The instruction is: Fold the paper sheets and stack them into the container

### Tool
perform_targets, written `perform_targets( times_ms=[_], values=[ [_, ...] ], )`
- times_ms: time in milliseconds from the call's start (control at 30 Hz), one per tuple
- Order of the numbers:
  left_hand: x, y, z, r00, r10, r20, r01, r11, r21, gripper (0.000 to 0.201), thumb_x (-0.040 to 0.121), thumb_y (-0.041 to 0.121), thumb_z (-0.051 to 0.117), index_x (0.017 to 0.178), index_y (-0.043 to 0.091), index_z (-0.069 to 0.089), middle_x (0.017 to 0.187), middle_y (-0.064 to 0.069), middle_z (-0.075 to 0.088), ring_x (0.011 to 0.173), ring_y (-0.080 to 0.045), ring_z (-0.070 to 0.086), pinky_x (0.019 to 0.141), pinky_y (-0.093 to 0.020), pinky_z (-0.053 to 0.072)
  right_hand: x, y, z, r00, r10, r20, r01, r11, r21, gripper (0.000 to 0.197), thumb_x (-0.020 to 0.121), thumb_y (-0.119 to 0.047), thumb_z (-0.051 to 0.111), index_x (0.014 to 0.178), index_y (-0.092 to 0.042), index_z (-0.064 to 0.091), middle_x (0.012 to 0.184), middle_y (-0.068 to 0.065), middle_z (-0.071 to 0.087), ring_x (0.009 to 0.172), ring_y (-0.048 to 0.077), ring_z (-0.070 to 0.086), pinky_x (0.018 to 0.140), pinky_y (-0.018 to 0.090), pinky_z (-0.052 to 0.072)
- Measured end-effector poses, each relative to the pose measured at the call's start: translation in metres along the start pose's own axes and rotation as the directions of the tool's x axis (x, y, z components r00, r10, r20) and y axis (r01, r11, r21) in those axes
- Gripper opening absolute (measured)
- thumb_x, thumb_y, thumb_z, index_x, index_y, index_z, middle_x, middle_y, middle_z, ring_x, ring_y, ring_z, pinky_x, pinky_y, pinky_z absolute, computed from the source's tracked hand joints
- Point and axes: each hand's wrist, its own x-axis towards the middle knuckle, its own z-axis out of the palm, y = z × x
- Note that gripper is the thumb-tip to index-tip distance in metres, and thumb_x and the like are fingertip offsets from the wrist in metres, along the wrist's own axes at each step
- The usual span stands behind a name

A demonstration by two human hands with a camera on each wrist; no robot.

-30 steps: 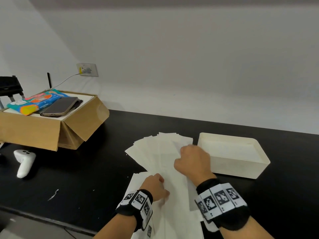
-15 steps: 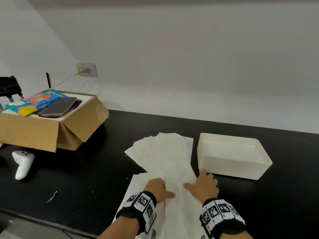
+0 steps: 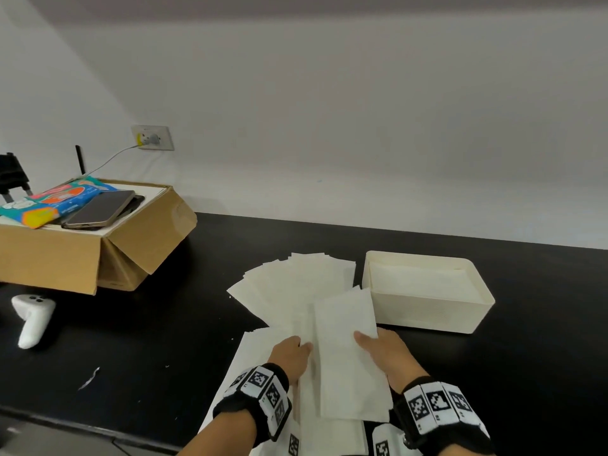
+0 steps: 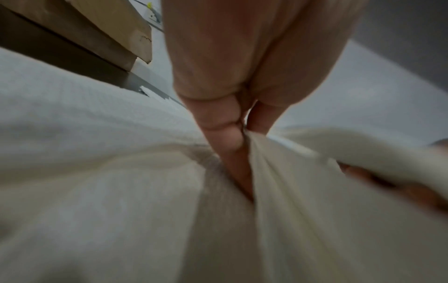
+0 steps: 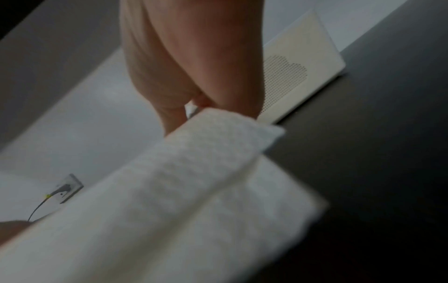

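Soft, quilted sheet (image 3: 345,353), oblong, pinched at both long edges: left hand (image 3: 289,357) and right hand (image 3: 385,353) clamp it, beside the ribbed cream container (image 3: 427,314).

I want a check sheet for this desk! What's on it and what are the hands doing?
Surface: black table.
Job's things: folded sheet lifted above the fanned paper sheets; container to the right, with paper inside.
Clutter: cardboard box carrying a phone and colourful packet; white controller; paper scrap.
Hands: left hand and right hand each pinch the folded sheet.
Cables: cable plugged into wall socket.
Surroundings: white wall.
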Motion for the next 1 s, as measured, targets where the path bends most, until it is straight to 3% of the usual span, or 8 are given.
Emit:
perform_targets(
  times_ms=[133,233,400,567,667,733,867,1000],
  values=[
    [-0.003,0.004,0.008,0.996,-0.038,0.079,0.068,0.9,-0.431,0.059,0.095,0.058,0.026,0.112,0.013,0.06,0.105,-0.003,0.063,0.103,-0.022,0.057,0.099,-0.035,0.043,-0.011,0.019,0.008,0.99,0.061,0.126,-0.066,0.997,0.034,0.025,0.094,-0.017,0.056,0.114,-0.004,0.062,0.106,0.012,0.068,0.103,0.03,0.063,0.098,0.043,0.048],
    [-0.01,0.008,0.011,0.987,-0.03,0.159,0.132,0.717,-0.685,0.054,0.089,0.067,0.028,0.116,0.029,0.054,0.124,-0.004,0.059,0.121,-0.028,0.053,0.11,-0.045,0.037,-0.015,0.033,0.026,0.992,0.094,0.089,-0.094,0.996,-0.009,0.027,0.094,-0.019,0.055,0.116,-0.004,0.062,0.109,0.012,0.067,0.104,0.029,0.063,0.097,0.041,0.049],
    [-0.022,0.009,0.018,0.999,0.038,0.011,-0.028,0.88,-0.473,0.042,0.084,0.025,0.068,0.122,0.01,0.057,0.122,-0.008,0.063,0.113,-0.027,0.058,0.103,-0.04,0.044,-0.022,0.035,0.03,0.999,0.021,0.034,-0.021,1.0,0.018,0.033,0.082,-0.026,0.071,0.109,-0.01,0.063,0.103,0.005,0.068,0.098,0.022,0.064,0.092,0.039,0.053],
    [-0.034,0.023,0.012,0.992,0.046,0.116,0.067,0.589,-0.805,0.024,0.081,0.007,0.069,0.105,0.003,0.065,0.106,-0.017,0.069,0.099,-0.034,0.065,0.091,-0.048,0.051,-0.032,0.029,-0.008,0.994,0.004,0.105,-0.003,1.0,-0.001,0.074,0.058,-0.024,0.088,0.121,-0.018,0.051,0.121,0.005,0.059,0.109,0.021,0.06,0.093,0.038,0.052],
    [-0.043,0.038,0.014,0.984,0.114,0.139,0.08,0.413,-0.907,0.027,0.082,0.005,0.066,0.109,0.001,0.064,0.109,-0.019,0.069,0.105,-0.037,0.062,0.095,-0.05,0.048,-0.046,0.026,-0.036,0.964,-0.025,0.264,0.031,0.999,-0.018,0.048,0.064,-0.009,0.084,0.108,-0.01,0.066,0.108,0.006,0.071,0.104,0.022,0.066,0.097,0.041,0.051],
    [-0.048,0.045,0.019,0.981,0.156,0.113,0.048,0.372,-0.927,0.029,0.081,0.001,0.065,0.111,0.0,0.063,0.11,-0.019,0.068,0.105,-0.036,0.063,0.09,-0.046,0.051,-0.055,0.023,-0.056,0.97,-0.059,0.238,0.091,0.988,-0.127,0.032,0.067,-0.005,0.08,0.098,-0.009,0.071,0.101,0.006,0.074,0.099,0.022,0.068,0.096,0.04,0.052],
    [-0.056,0.049,0.031,0.978,0.199,0.062,-0.028,0.421,-0.906,0.03,0.077,-0.009,0.066,0.106,0.0,0.065,0.1,-0.014,0.072,0.088,-0.026,0.069,0.064,-0.03,0.058,-0.067,0.022,-0.107,0.994,-0.113,0.007,0.112,0.966,-0.233,0.019,0.069,-0.007,0.079,0.086,-0.005,0.071,0.092,0.009,0.072,0.088,0.022,0.068,0.079,0.032,0.054],
    [-0.061,0.051,0.049,0.948,0.293,0.121,-0.114,0.671,-0.733,0.038,0.071,-0.005,0.076,0.104,0.009,0.065,0.1,-0.005,0.07,0.093,-0.018,0.066,0.078,-0.026,0.056,-0.08,0.028,-0.154,0.961,-0.146,-0.237,0.144,0.989,-0.024,0.02,0.068,-0.003,0.079,0.086,-0.001,0.07,0.088,0.017,0.071,0.086,0.031,0.066,0.08,0.042,0.052]
  ],
)
